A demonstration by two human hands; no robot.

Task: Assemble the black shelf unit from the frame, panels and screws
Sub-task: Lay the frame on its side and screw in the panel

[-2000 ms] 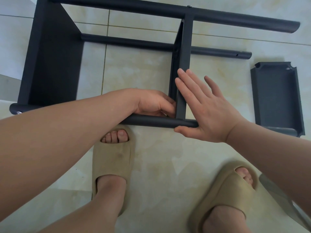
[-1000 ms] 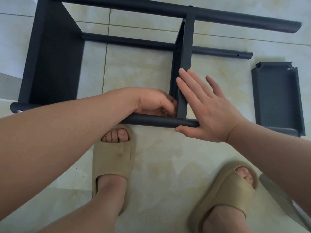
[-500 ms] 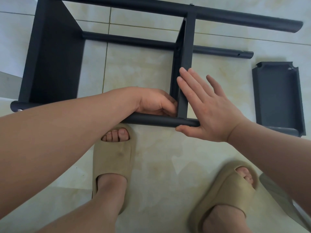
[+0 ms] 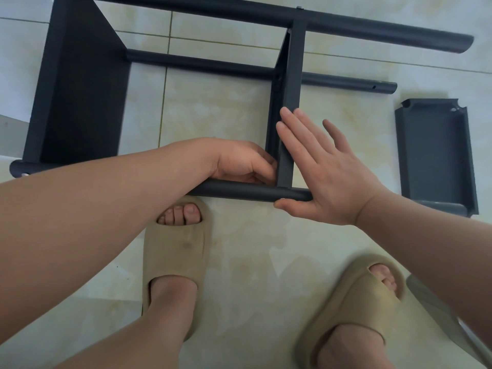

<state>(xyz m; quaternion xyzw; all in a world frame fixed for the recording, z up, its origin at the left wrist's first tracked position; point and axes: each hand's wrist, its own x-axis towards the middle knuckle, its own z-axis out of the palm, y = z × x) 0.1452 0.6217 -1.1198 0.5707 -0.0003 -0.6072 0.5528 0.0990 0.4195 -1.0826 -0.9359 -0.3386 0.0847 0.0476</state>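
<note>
Two bare forearms (image 4: pixel 106 209), left hand (image 4: pixel 239 163), right hand (image 4: pixel 327 179), bare shins (image 4: pixel 149 339), thick tan foam left sandal (image 4: pixel 173 259) with a small dark smudge (image 4: pixel 187 245), matching open-toed right sandal (image 4: pixel 356 296)

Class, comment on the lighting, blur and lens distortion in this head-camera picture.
Head view: soft, even light, with only a faint shadow beside the loose panel; the wide-angle lens bows the top tube; the right sandal is smeared, while the centre is sharp.

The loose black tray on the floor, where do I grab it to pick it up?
On the loose tray, pinch the long raised lip facing the frame, coming down from above. It lies flat on the tiles, hollow side up, so its lips stand up ready to pinch, while its bottom hugs the floor.
</note>
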